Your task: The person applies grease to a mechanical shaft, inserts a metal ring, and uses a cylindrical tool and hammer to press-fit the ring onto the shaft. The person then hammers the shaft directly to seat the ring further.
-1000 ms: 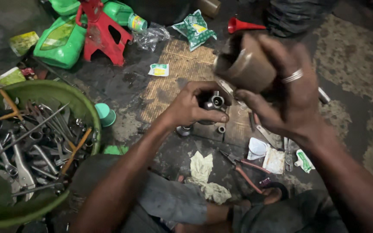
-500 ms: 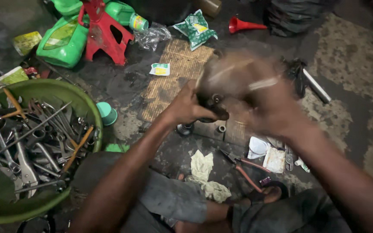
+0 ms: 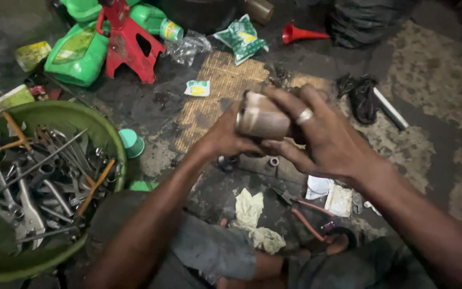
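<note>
My right hand (image 3: 324,136), with a ring on one finger, grips a brownish metal cylinder (image 3: 262,119) and holds it low over the floor. My left hand (image 3: 225,138) is just behind and under the cylinder, its fingers closed on a metal engine part (image 3: 266,162) resting on the dirty floor. The cylinder hides most of that part, so only its lower edge with small tube ends shows.
A green basin (image 3: 81,120) full of wrenches and screwdrivers sits at my left. Green oil jugs (image 3: 76,53), a red jack stand (image 3: 126,37), a red funnel (image 3: 300,35) and packets lie at the back. Pliers (image 3: 300,208), rags (image 3: 252,219) and paper scraps lie by my knees.
My right hand has brought the cylinder down from a raised position at the right to just above the part under my left hand. The left hand stayed in place.
</note>
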